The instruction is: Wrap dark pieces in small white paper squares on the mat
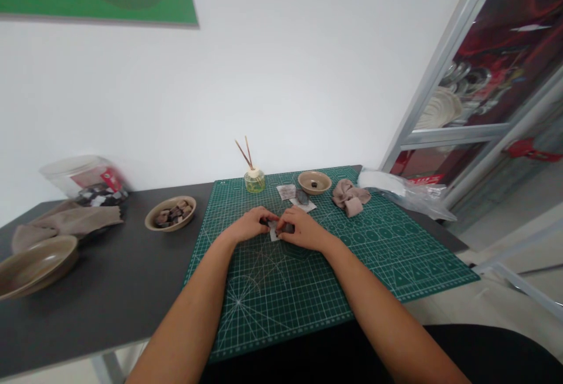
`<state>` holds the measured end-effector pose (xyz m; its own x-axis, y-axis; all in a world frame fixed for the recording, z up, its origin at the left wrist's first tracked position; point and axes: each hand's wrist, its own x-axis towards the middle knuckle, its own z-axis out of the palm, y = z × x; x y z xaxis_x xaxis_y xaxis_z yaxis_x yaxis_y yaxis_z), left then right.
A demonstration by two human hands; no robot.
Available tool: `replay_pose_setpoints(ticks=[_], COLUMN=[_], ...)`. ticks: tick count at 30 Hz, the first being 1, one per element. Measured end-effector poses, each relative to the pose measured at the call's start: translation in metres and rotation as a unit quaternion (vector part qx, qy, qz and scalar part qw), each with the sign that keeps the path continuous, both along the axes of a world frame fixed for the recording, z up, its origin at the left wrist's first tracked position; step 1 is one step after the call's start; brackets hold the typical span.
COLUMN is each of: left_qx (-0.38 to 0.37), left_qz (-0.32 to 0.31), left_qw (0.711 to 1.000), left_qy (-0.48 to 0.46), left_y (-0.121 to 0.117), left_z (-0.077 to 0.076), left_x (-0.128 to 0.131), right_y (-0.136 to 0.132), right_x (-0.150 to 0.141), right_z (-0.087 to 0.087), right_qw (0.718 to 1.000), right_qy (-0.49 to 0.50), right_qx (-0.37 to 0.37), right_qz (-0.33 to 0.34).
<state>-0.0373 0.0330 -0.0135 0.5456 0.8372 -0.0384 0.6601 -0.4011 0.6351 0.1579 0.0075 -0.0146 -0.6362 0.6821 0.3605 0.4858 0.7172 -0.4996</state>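
Over the green cutting mat [264, 290], my left hand [251, 224] and my right hand [301, 228] meet with fingertips almost touching. Between them is a small whitish piece [273, 233], perhaps paper or a wrapper, which both hands pinch. Something dark shows at the fingertips, too small to name. Just beyond the hands lie a printed white slip [287, 192] and a second white slip [308, 206] with a dark grey flat item [302, 197] on it. A beige bowl [315, 182] behind them holds a small dark lump [314, 184].
A reed diffuser [254, 182] stands at the mat's back edge. Right are a crumpled brown cloth [350, 196] and a clear plastic bag [409, 190]. Left are a bowl of brown chunks [170, 214], a lying clear jar [83, 176], a cloth [65, 223] and a larger bowl [39, 264].
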Motion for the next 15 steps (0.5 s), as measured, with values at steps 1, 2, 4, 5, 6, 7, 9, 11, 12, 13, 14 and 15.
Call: replay_pose_setpoints(ticks=[1,2,4,5,6,7,9,11,12,13,14,15], left_qx=[-0.001,-0.001,0.001,0.002,0.002,0.001,-0.002,-0.004,-0.004,-0.003,-0.001,0.0], left_qz=[0.002,0.004,0.008,0.008,0.008,0.007,0.005,0.004,0.005,0.008,0.011,0.014], left_qw=[1.0,1.0,1.0,1.0,1.0,1.0,1.0,1.0,1.0,1.0,1.0,1.0], left_qy=[-0.001,-0.002,-0.001,0.001,0.002,0.003,0.002,0.001,0.002,0.003,0.005,0.007], left_y=[-0.0002,-0.0005,-0.0016,-0.0022,-0.0027,-0.003,-0.0032,-0.0031,-0.0032,-0.0033,-0.0035,-0.0037], left_z=[0.0002,0.0008,0.0025,0.0034,0.0041,0.0045,0.0049,0.0049,0.005,0.0051,0.0053,0.0055], left_x=[0.0001,0.0004,0.0014,0.0018,0.0021,0.0022,0.0018,0.0014,0.0015,0.0017,0.002,0.0024], right_y=[-0.0009,-0.0015,-0.0017,-0.0012,-0.0005,0.0003,0.001,0.0003,-0.0003,-0.0009,-0.0012,-0.0012], right_x=[0.0005,0.0005,-0.0004,-0.0009,-0.0012,-0.001,0.0002,0.0011,0.001,0.0004,-0.0006,-0.0016], right_z=[0.0003,0.0006,0.0007,0.0005,0.0002,-0.0002,-0.0007,-0.0004,0.0,0.0005,0.001,0.0015], right_qw=[1.0,1.0,1.0,1.0,1.0,1.0,1.0,1.0,1.0,1.0,1.0,1.0], right_qy=[0.001,0.001,-0.003,-0.006,-0.008,-0.008,-0.007,-0.004,-0.003,-0.003,-0.004,-0.005], right_qx=[-0.005,-0.008,-0.004,0.002,0.007,0.012,0.013,0.007,0.005,0.004,0.005,0.008], right_qz=[0.01,0.02,0.023,0.016,0.005,-0.008,-0.021,-0.008,0.003,0.012,0.018,0.017])
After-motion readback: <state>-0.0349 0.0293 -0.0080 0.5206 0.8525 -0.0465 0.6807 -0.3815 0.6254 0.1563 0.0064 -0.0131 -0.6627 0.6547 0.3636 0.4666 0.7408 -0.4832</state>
